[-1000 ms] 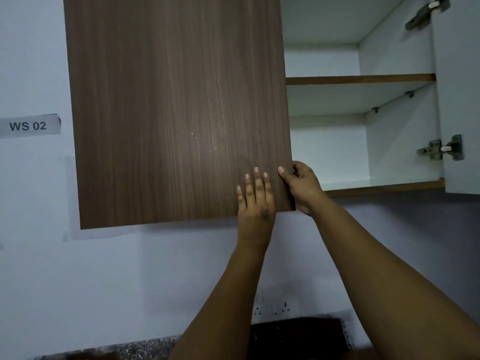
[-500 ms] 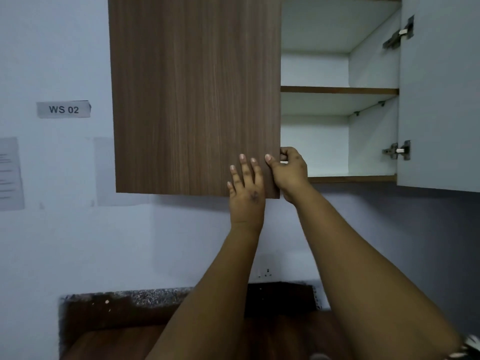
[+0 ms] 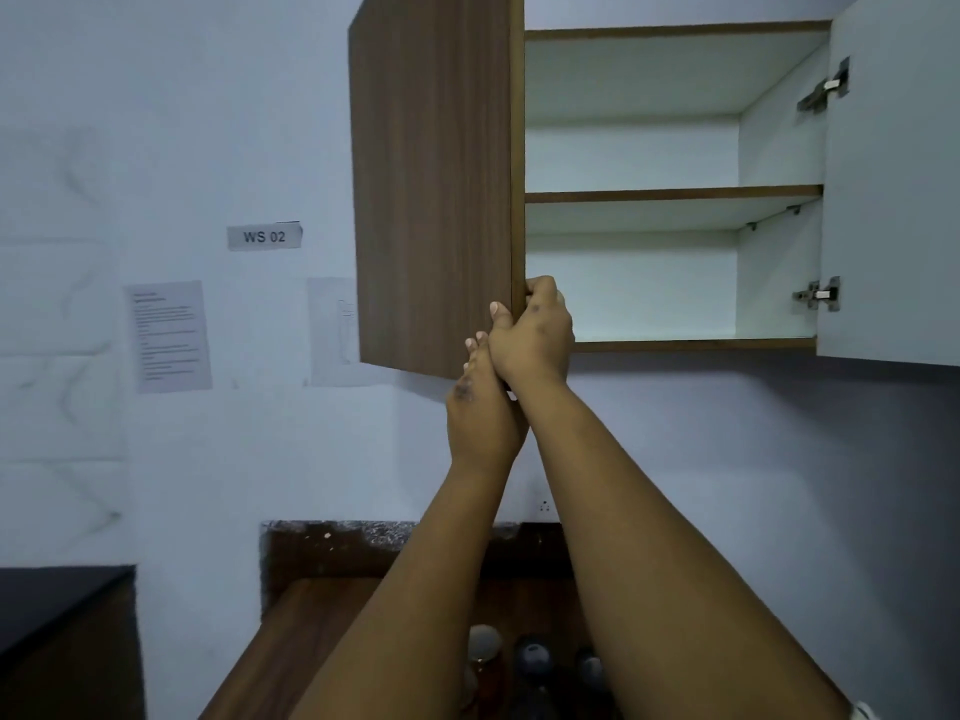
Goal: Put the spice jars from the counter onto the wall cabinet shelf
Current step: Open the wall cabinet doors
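The wall cabinet's left door (image 3: 431,184) is brown wood and swung partly open. My right hand (image 3: 535,335) grips its free edge near the bottom corner, fingers curled round it. My left hand (image 3: 480,407) lies just below and left of it, fingers straight against the door's face. Inside, the cabinet's lower shelf (image 3: 670,345) and middle shelf (image 3: 670,194) are white and bare. Spice jars (image 3: 485,646) with round lids stand on the wooden counter (image 3: 311,626) between my forearms, partly hidden.
The right cabinet door (image 3: 893,200) stands open, white inside, with two metal hinges. A "WS 02" label (image 3: 264,236) and a printed sheet (image 3: 169,335) hang on the wall. A dark surface (image 3: 57,595) sits at lower left.
The left door has swung further open and now shows its edge. My view dropped and shifted, bringing the counter and jars into sight. My hands moved closer together.
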{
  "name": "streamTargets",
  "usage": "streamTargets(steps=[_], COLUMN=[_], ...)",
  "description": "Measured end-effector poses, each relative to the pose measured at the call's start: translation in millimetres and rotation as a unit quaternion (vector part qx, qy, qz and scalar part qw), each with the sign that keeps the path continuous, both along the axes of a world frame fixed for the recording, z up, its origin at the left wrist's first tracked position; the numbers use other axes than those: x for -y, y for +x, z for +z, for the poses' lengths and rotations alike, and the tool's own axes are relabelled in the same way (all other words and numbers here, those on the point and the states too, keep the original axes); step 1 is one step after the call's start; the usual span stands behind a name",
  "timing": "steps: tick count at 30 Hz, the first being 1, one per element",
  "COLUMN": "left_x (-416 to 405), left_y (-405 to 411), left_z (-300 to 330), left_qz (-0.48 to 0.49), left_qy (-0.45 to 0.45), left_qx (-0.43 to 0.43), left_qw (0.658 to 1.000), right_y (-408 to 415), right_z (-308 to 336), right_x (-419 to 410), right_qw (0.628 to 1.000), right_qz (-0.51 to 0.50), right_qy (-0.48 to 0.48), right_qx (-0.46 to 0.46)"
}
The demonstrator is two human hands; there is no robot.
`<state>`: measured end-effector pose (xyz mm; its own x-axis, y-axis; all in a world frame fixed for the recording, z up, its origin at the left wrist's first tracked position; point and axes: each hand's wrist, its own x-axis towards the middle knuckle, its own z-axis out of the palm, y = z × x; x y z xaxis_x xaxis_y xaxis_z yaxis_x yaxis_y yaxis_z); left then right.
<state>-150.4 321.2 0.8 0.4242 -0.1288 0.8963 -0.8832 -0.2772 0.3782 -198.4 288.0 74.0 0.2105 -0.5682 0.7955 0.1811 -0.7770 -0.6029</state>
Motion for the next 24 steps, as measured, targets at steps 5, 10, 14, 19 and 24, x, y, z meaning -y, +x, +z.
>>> streamTargets(steps=[5,10,14,19,24], left_x=[-61,-129,-183,-252,-301], left_y=[-7,-2,14,42,58], left_z=[-2,-2,5,17,11], left_qz=[-0.041,-0.086,-0.145,-0.160,-0.152], left_qy=[-0.067,-0.095,-0.121,-0.140,-0.133], left_qx=[-0.020,-0.089,-0.164,-0.238,-0.231], left_qw=[0.997,0.988,0.968,0.948,0.952], right_y=[-3,11,38,73,95], right_z=[-6,-11,-12,-11,-12], right_x=[-60,-124,-174,-238,-284], right_qw=[0.998,0.990,0.981,0.974,0.969], right_qz=[-0.023,-0.073,-0.111,-0.132,-0.147], right_qy=[-0.049,-0.122,-0.159,-0.180,-0.184], right_qx=[-0.015,-0.011,-0.021,-0.046,-0.072])
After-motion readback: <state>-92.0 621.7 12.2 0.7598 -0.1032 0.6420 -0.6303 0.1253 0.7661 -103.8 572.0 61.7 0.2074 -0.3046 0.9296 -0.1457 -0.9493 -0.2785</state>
